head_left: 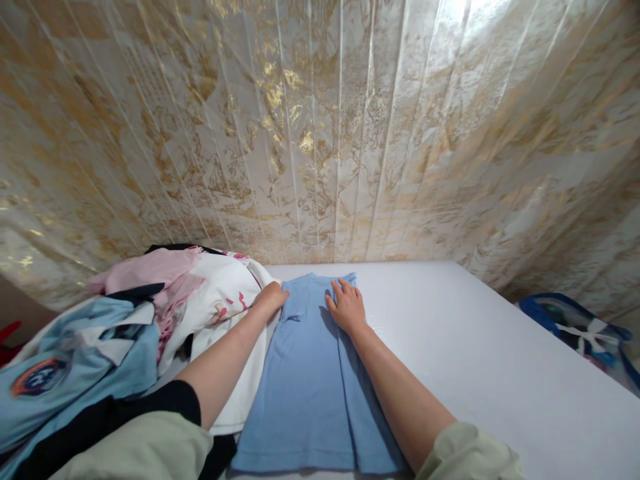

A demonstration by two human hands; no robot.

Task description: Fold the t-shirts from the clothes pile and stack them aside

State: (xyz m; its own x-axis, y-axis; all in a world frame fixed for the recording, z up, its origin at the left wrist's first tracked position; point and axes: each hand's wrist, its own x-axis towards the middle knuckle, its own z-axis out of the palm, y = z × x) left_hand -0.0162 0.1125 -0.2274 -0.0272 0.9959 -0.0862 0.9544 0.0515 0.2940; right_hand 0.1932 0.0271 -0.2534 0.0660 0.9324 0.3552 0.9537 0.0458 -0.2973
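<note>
A light blue garment, which looks like a shirt, lies lengthwise on the white surface, its hem toward me. A long fold runs down its right side, and small creases show near its upper left edge. At that upper left edge my left hand is closed, with the cloth's edge pinched at the thumb. My right hand rests on the upper right part of the garment, fingers spread and lying on the cloth. The garment's far edge shows just beyond both hands.
To the left is a heap of clothes, with a pink garment, a white garment with red marks and a light blue collared shirt. A blue-edged clear bag sits beyond the table's right edge. A gold-patterned curtain hangs behind.
</note>
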